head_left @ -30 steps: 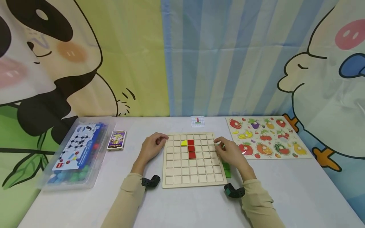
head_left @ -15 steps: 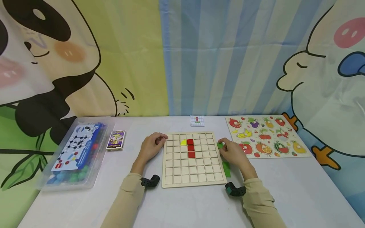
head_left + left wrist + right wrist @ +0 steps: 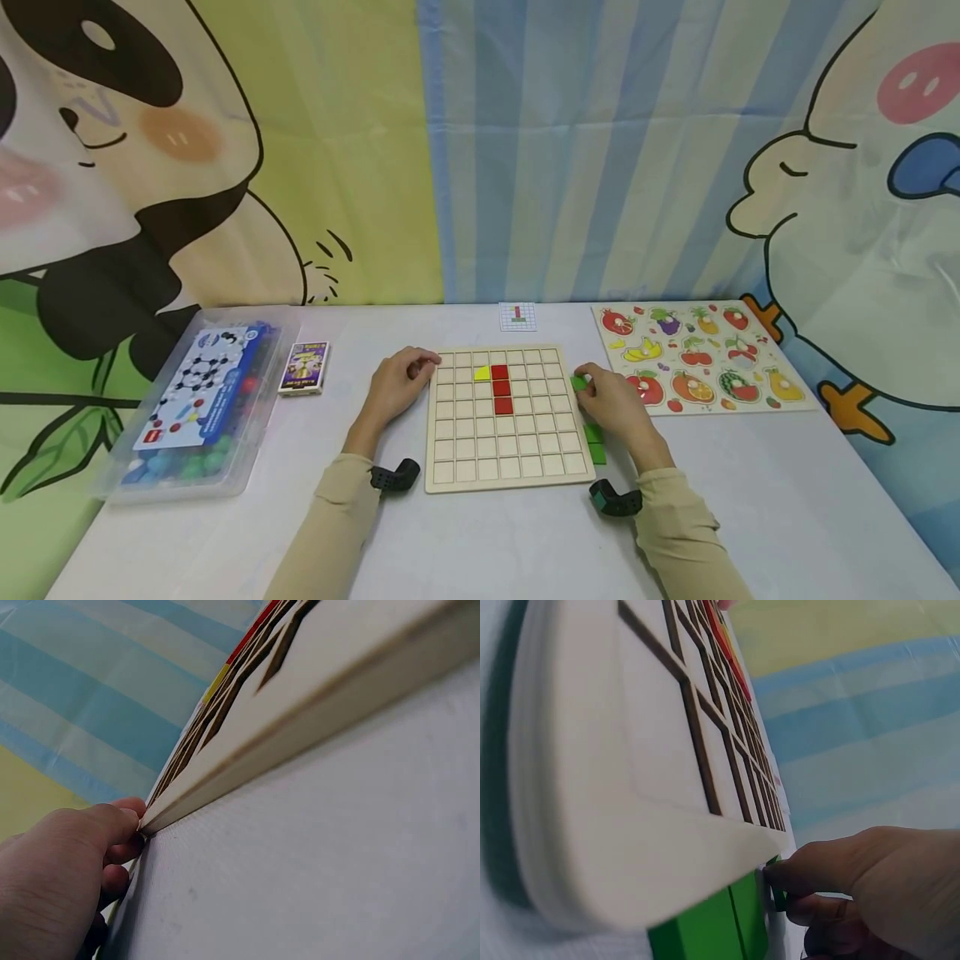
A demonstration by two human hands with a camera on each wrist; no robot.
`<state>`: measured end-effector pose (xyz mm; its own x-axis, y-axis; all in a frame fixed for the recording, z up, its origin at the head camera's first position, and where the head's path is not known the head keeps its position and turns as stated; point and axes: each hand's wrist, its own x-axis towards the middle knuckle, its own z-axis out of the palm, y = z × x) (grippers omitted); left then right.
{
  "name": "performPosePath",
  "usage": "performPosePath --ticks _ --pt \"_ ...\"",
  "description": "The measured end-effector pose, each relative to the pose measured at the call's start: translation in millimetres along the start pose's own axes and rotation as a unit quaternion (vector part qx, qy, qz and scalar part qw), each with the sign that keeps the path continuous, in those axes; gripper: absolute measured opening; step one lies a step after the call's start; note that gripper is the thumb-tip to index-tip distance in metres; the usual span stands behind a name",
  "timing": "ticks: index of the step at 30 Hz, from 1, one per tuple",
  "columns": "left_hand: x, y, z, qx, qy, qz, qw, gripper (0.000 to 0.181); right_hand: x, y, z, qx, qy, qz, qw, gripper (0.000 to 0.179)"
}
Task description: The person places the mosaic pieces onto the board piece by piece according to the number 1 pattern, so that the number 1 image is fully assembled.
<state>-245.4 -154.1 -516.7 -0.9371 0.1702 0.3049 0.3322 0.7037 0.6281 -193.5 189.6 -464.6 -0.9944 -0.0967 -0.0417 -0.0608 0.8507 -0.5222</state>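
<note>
A wooden grid board [image 3: 510,487] lies flat on the table. Near its top, three red square tiles [image 3: 502,389] form a column, with a yellow tile [image 3: 482,373] to the left of the uppermost one. My left hand [image 3: 396,385] has curled fingers at the far left corner; in the left wrist view, thumb and forefinger of that hand [image 3: 71,862] pinch the corner. Beside the right edge, my right hand [image 3: 615,408] pinches a green tile [image 3: 778,891] between thumb and forefinger. More green tiles [image 3: 596,446] lie along that edge, some hidden by the hand.
Behind the board lies a small pattern card [image 3: 517,317]. A fruit puzzle board [image 3: 708,358] is at the right. To the left are a small purple card box [image 3: 304,368] and a clear plastic case [image 3: 247,467] of coloured parts. A printed curtain [image 3: 525,150] closes off the back.
The right hand has shifted a little right, from the board's right edge to the green tiles, and now pinches one. The left hand stays at its corner.
</note>
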Motion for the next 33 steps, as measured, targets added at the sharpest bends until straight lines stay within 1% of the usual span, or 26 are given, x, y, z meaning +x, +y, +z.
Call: performPosePath --ticks 11,17,21,26,33 --pt "-0.8 -0.1 0.2 -0.003 -0.004 -0.009 0.9999 0.011 0.9 1.7 2.0 -0.009 0.027 0.016 0.9995 0.031" --pt "-0.3 0.5 0.3 -0.003 -0.002 -0.008 1.0 0.011 1.9 3.8 1.8 0.006 0.033 0.024 0.9991 0.032" --pt "-0.1 0.7 0.2 -0.002 -0.002 -0.01 0.9999 0.011 3.5 2.0 3.0 0.025 0.041 0.012 0.9988 0.031" --pt "0.1 1.2 0.0 -0.003 -0.004 -0.011 0.9999 0.011 2.5 -7.3 6.2 0.049 0.052 -0.002 0.9974 0.029" --pt "0.4 1.2 0.0 0.0 -0.004 -0.012 0.9999 0.012 -2.1 -22.8 15.3 0.074 0.046 -0.033 0.9957 0.026"
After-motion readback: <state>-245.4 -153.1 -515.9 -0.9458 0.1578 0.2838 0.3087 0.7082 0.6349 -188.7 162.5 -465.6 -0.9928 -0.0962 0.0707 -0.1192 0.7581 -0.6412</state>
